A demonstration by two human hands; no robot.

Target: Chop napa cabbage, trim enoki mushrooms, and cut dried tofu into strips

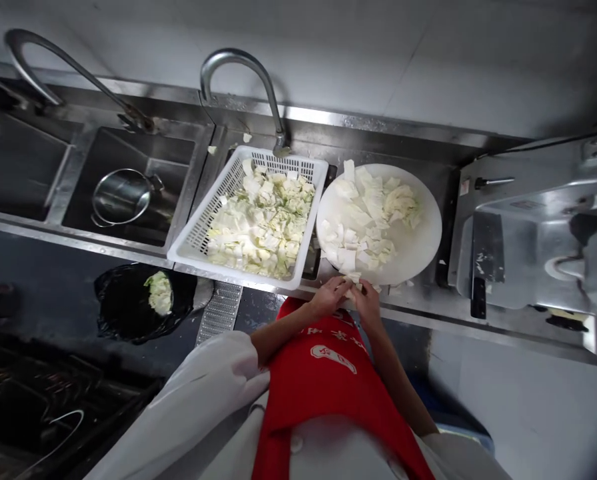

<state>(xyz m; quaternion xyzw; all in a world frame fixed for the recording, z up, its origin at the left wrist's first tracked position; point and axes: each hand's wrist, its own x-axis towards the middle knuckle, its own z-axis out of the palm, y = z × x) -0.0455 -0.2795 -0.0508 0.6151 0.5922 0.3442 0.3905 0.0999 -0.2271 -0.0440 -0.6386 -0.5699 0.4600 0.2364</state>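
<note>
My left hand (329, 297) and my right hand (366, 301) are close together at the counter's front edge, just below a round white cutting board (418, 257). Between them are pale cabbage pieces (351, 279), with the fingers of both hands closed on them. Cut and larger cabbage leaves (371, 193) lie on the board. To the left of the board, a white perforated basket (188, 230) holds many chopped cabbage pieces (263, 223).
A cleaver (486, 257) rests on a metal machine (538, 247) at right. A faucet (238, 57) arches behind the basket. A metal pot (122, 197) sits in the left sink (173, 177). Below stands a black-bagged bin (123, 303) with a cabbage piece.
</note>
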